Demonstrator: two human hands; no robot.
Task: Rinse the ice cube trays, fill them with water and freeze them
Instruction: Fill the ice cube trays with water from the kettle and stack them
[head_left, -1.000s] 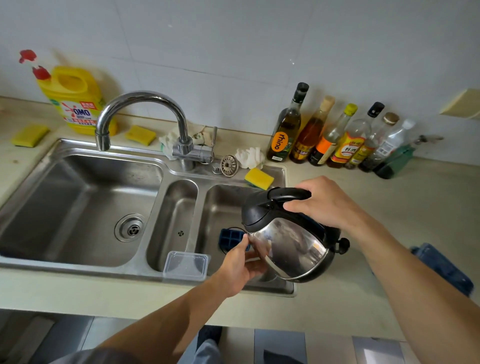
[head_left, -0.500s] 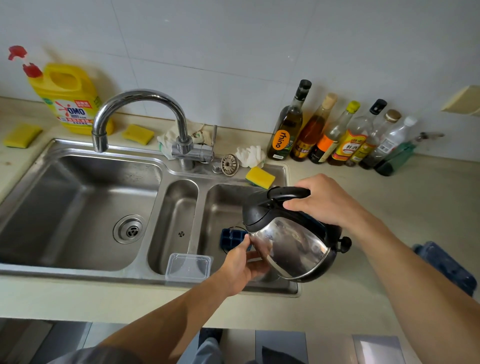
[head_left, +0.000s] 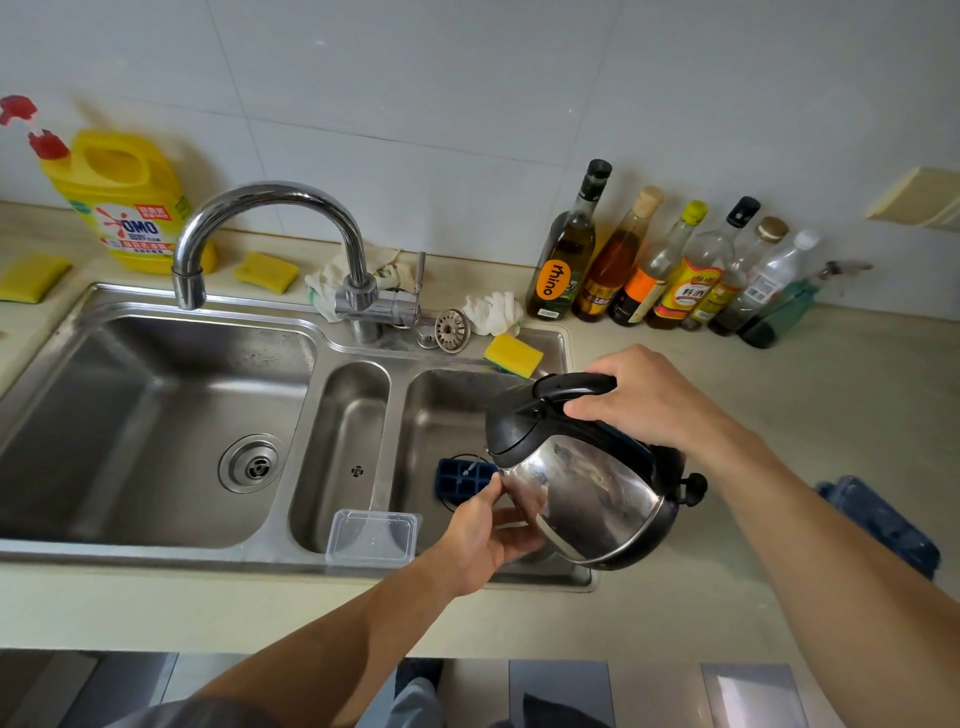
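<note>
Filling under way, freezing yet to come

The right hand (head_left: 644, 400) wraps its grip round the handle of a tilted kettle (head_left: 582, 483), spout toward nine o'clock over the blue ice cube tray (head_left: 462, 478) in the right sink basin (head_left: 447, 410); the left hand (head_left: 483, 535) holds the tray's near edge; a second tray (head_left: 878, 519) lies on the counter (head_left: 779, 395) at three o'clock, seemingly unfilled.

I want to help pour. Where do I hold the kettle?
Hold the kettle by its black handle, coming from above, as the right hand does. The handle arches over the lid, clear of the shiny metal body.
</note>
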